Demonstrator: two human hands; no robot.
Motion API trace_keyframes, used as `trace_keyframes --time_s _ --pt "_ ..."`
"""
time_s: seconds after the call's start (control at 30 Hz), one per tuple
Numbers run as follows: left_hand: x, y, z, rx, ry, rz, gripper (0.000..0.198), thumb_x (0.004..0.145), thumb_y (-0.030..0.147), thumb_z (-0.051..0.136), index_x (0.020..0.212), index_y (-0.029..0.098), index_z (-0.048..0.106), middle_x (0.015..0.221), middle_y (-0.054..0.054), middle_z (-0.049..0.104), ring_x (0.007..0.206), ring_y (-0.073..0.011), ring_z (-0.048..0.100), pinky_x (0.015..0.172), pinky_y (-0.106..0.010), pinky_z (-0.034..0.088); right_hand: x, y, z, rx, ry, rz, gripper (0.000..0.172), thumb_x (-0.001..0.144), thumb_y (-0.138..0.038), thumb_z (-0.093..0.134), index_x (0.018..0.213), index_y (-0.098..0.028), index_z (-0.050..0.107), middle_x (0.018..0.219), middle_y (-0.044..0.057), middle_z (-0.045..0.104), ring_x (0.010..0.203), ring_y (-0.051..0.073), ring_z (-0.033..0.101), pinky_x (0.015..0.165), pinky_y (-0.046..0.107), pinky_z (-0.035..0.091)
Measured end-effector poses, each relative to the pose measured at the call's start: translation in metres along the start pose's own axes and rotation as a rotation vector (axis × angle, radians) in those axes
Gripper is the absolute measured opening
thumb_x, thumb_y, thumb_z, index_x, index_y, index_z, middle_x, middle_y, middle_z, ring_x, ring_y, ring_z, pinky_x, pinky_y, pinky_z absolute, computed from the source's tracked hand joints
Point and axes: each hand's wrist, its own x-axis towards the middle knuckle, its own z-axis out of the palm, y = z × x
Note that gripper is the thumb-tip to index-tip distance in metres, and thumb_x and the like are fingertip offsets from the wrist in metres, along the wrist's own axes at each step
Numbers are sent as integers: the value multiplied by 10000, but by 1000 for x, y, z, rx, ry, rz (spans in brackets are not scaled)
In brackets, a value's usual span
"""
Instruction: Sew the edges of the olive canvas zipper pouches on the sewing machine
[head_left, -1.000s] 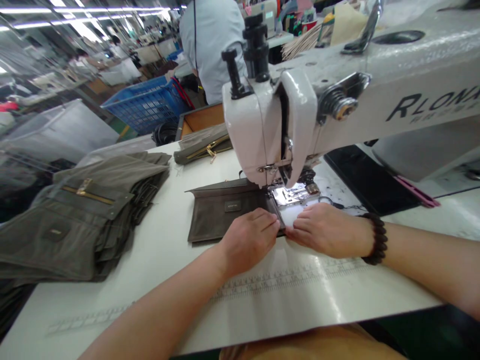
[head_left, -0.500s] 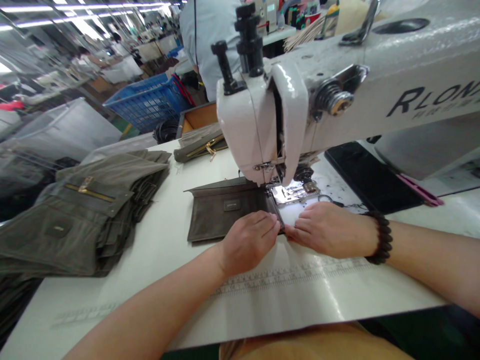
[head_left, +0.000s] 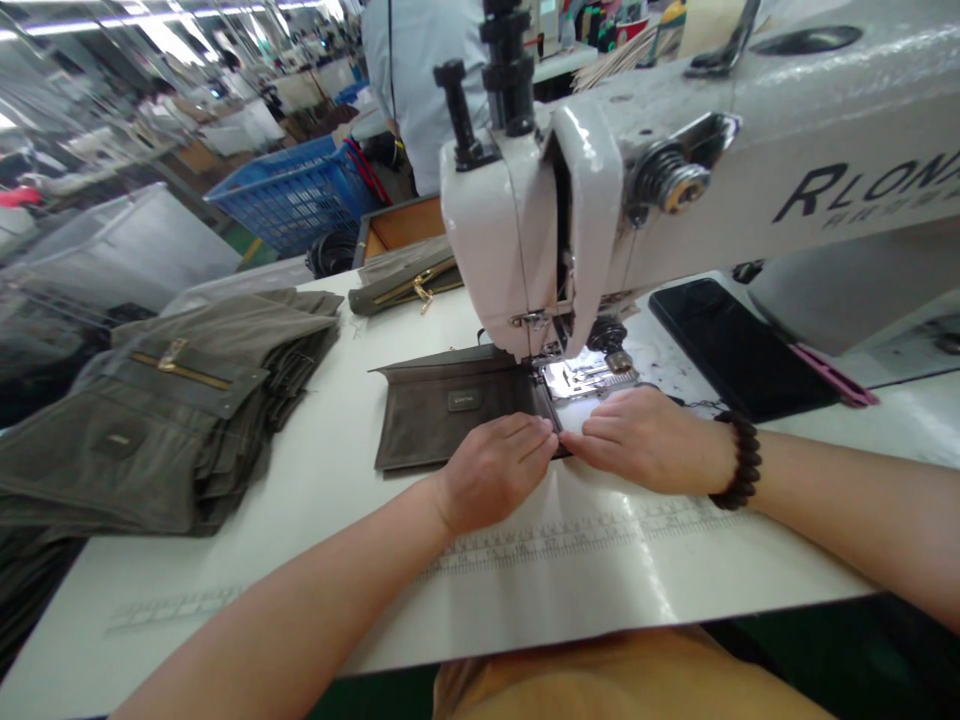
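Note:
A flat olive-grey fabric pouch piece [head_left: 442, 405] with a small label lies on the white table, its right edge under the presser foot [head_left: 581, 375] of a white sewing machine [head_left: 570, 220]. My left hand [head_left: 495, 470] rests on the piece's near right corner, fingers pressed together and flat. My right hand [head_left: 645, 440], with a dark bead bracelet on the wrist, lies beside it, fingertips pinching the same edge just in front of the lit needle area.
A stack of similar olive pieces with gold zips [head_left: 172, 420] sits at the left. Another zipped pouch [head_left: 405, 285] lies behind. A black phone [head_left: 735, 345] is at the right. A blue basket [head_left: 292, 205] and a person in a light shirt [head_left: 420, 70] stand beyond the table.
Both hands and the fabric have shifted slightly away from me toward the machine; otherwise the hold on the edge is unchanged.

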Motion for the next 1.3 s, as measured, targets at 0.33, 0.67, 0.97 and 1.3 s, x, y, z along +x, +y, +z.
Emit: trace_keyframes --time_s 0.33,0.67,0.97,1.3 --pt "-6 0 -7 -77 -88 -22 188 833 105 420 947 62 563 950 -102 627 940 -181 570 847 -295 493 2 -3 -5 -6 -92 -19 242 873 -114 314 800 -105 545 592 13 518 513 135 435 471 304 146" --pt "-3 -19 -1 -54 -123 13 248 850 92 351 966 37 564 972 -129 621 965 -198 560 849 -321 496 5 -2 -1 -65 -211 141 245 815 -118 432 1053 -86 479 626 3 542 522 126 469 448 291 106" --pt "5 -40 4 3 -151 -7 242 852 116 370 925 40 588 903 -113 618 844 -190 585 780 -296 516 7 -2 3 -109 -153 220 219 802 -153 473 1018 -133 505 614 -6 551 511 114 471 463 280 89" --pt "11 -57 11 20 -129 -52 209 846 105 386 865 90 594 837 -80 629 766 -157 595 716 -266 519 7 -1 3 -105 -160 234 263 794 -140 458 1056 -153 478 616 -7 560 508 117 474 465 281 77"
